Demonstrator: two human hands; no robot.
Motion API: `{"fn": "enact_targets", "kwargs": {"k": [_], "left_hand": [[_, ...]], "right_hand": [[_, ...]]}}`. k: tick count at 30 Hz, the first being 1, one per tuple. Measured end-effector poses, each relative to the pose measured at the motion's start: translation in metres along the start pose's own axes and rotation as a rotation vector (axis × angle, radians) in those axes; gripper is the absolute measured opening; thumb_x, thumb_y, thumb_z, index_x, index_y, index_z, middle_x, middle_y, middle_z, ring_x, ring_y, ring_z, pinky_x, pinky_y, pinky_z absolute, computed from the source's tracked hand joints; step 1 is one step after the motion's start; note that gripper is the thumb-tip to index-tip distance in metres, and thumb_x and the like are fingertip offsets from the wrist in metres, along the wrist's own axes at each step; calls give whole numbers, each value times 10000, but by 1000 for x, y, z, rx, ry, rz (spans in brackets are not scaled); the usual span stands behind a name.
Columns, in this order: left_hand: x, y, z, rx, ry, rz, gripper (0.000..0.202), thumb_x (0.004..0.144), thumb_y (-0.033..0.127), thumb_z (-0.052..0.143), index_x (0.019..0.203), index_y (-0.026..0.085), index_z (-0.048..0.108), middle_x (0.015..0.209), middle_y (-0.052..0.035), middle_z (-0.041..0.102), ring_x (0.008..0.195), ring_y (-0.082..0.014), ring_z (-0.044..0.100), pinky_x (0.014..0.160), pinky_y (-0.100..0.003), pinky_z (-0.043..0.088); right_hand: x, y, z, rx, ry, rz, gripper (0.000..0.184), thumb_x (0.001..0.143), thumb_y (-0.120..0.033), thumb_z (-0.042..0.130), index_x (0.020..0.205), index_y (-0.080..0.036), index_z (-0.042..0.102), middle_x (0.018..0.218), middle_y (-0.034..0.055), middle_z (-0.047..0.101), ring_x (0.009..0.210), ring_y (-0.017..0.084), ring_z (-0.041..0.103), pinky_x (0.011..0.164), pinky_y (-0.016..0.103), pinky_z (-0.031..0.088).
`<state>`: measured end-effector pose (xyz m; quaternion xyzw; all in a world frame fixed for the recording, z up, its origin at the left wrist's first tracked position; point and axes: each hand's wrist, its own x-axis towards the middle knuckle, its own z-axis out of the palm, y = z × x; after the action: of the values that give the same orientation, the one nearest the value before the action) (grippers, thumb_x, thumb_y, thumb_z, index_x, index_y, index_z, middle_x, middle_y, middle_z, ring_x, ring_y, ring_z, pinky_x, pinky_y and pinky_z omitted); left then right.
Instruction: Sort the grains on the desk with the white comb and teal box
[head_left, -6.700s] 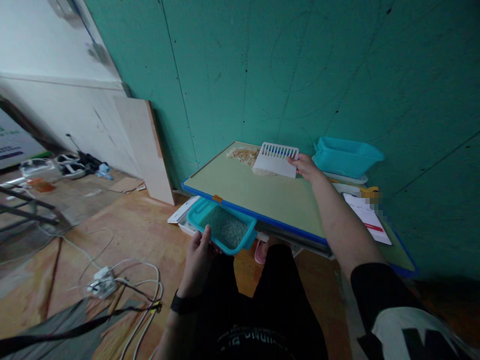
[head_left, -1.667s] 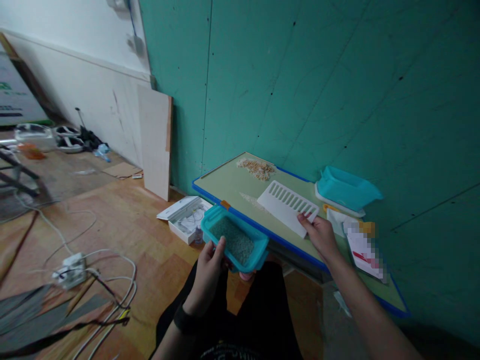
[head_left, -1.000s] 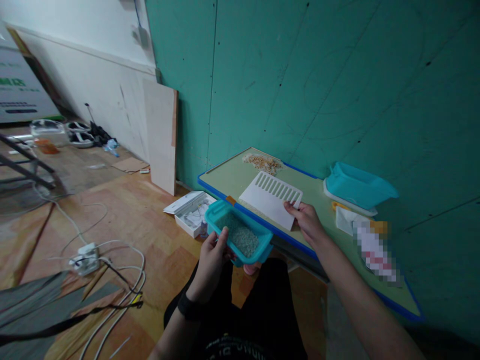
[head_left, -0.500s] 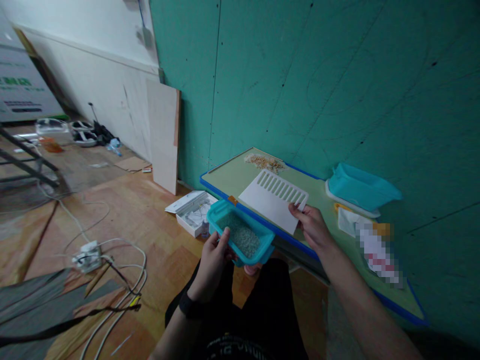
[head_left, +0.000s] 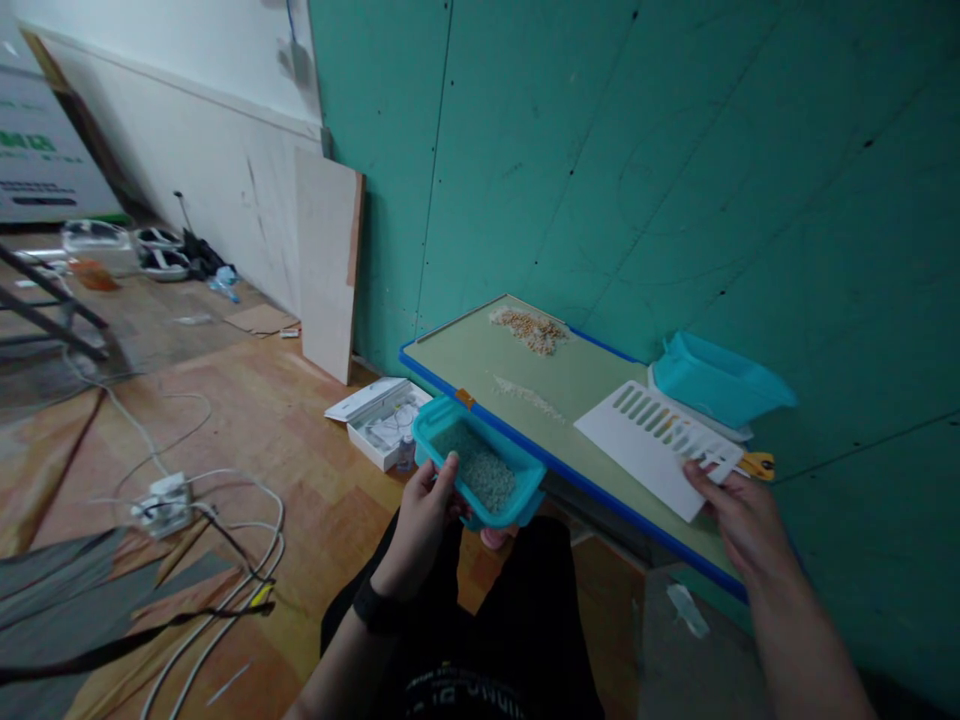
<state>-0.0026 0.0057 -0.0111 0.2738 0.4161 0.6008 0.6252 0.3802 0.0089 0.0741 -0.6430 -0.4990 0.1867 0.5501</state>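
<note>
My left hand [head_left: 429, 498] grips the near left edge of a turquoise plastic tub [head_left: 534, 482], thumb on the rim. Greyish-white granules [head_left: 484, 472] cover its bottom. In my right hand [head_left: 742, 515] is a flat white slotted scoop [head_left: 637, 445], pinched at its near right corner over the right part of the table. Behind the scoop stands another turquoise tub [head_left: 724, 380]. A yellow-orange handle [head_left: 759, 465] shows past the scoop's right end; the rest of it is hidden. Tan grains [head_left: 529, 328] lie heaped at the table's far left, with a thin pale streak of granules [head_left: 529, 396] nearer me.
The low table [head_left: 457, 352] has a blue edge and stands against a green wall [head_left: 525, 150]. Beside its left end an open white box [head_left: 375, 455] sits on the floor. A board [head_left: 326, 265] leans on the wall. Cables and a power strip [head_left: 163, 503] lie at left.
My right hand has moved right with the slotted scoop, uncovering the pale streak on the table. The blurred packet at right no longer shows. My left hand and its tub stay nearly in place.
</note>
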Motion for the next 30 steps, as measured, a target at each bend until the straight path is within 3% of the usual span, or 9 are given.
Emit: {"fn": "enact_targets", "kwargs": {"k": [5,11,19,24,30], "left_hand": [[0,4,0,6,10,-1,533,745,674,794,777,223,511,493,61,587,416,-120,591,439,-207,481],[2,7,3,4,27,-11,573,696,704,809,775,226,503,471,78,568,392,-111,572,413,-192,454],[5,4,2,-3,24,-1,573,704,709,803,770,223,508,459,72,567,378,-116,570,410,-202,458],[3,7,2,19,12,-5,541,754,691,776,845,212,542,518,66,596,430,-116,598,444,-204,477],[1,9,4,19,2,15,526,766,678,770,823,213,532,504,72,576,418,-111,583,434,-199,463]], "right_hand": [[4,-12,25,96,-6,163,558,507,-636,928,806,-186,790,927,104,796,815,282,724,636,367,584],[11,-41,68,135,-153,261,622,418,-681,937,705,-163,747,705,78,748,662,243,681,540,312,508],[9,-66,126,234,-259,296,653,329,-677,955,661,-163,725,647,54,727,598,216,655,574,322,513],[-3,-73,143,265,-350,318,635,395,-665,956,692,-152,727,672,68,736,635,241,682,586,335,522],[-8,-78,147,332,-337,320,625,393,-641,969,701,-154,726,684,71,745,650,258,702,595,340,537]]}}
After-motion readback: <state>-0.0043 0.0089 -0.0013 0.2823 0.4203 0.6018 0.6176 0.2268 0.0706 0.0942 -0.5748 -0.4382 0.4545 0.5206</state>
